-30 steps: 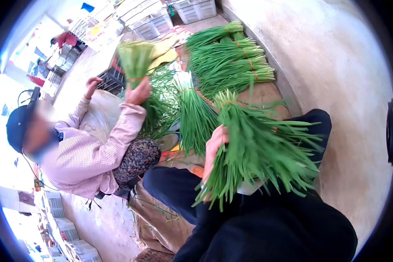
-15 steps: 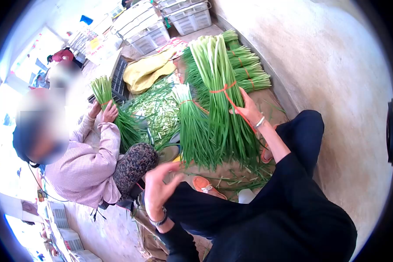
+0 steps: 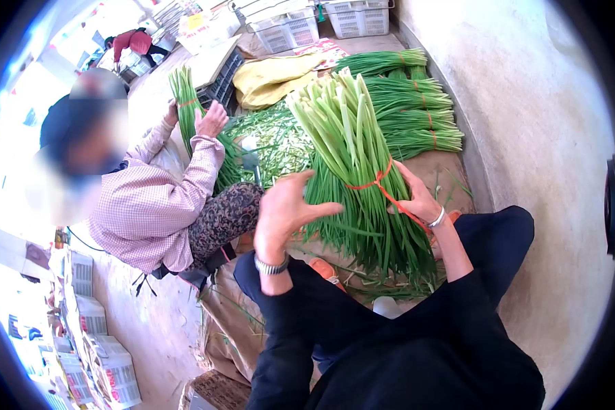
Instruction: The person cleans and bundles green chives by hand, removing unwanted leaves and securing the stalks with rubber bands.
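A large bundle of garlic chives (image 3: 362, 157) stands tilted in front of me, pale stem ends up and green leaves hanging down. An orange tie (image 3: 379, 180) circles its middle, with a loose end trailing to the right. My right hand (image 3: 417, 195) grips the bundle's right side at the tie, thumb across the front. My left hand (image 3: 290, 212) is in the air just left of the bundle, fingers and thumb apart, holding nothing. Whether its fingertips touch the leaves I cannot tell.
Several tied chive bundles (image 3: 417, 113) lie behind, along the wall (image 3: 512, 102). At left, a co-worker in a checked shirt (image 3: 150, 208) holds a smaller chive bundle (image 3: 184, 96). Trimmings (image 3: 280, 140), a yellow sack (image 3: 270, 78) and white crates (image 3: 283, 34) are farther back.
My left hand has moved up and right, toward the bundle. The bundle in my right hand now leans more, its stem ends nearer me. The view has shifted left.
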The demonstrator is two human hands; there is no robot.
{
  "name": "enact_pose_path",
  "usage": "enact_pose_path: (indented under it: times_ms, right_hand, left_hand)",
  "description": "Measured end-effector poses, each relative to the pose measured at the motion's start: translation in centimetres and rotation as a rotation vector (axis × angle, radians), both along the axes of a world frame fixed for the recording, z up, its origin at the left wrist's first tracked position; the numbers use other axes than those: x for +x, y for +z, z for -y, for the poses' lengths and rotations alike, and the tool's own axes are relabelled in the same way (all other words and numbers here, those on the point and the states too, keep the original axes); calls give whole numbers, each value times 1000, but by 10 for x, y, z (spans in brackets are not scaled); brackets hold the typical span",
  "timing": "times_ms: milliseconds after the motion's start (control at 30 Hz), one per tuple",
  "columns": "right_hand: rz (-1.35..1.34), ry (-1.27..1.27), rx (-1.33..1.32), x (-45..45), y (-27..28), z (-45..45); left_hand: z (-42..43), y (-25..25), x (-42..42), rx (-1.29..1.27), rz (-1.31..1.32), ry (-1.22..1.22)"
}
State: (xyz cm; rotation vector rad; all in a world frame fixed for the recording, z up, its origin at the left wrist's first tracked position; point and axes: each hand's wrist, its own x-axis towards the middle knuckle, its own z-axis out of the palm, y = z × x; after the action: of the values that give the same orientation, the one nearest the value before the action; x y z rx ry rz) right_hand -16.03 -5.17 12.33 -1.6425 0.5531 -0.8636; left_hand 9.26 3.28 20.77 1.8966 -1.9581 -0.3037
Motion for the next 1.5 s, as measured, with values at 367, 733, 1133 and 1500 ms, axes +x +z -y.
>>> enact_pose_path:
  times_ms: [367,733,1133,1500]
  right_hand:
    - [-33,-14,102,11,2,1]
    - [-175,294,101,45,9,7]
    - [77,-297,-436,99,107,-23]
    - [-98,-448,-628,136,80,-15]
  left_hand:
    - [-11,5,10,-231,-791,79]
    - [9,-64,-11,-145,-1753,-139]
    - [6,-69,-7,-356,-1662,110]
    - [4,-92,-1,-346,-1547,188]
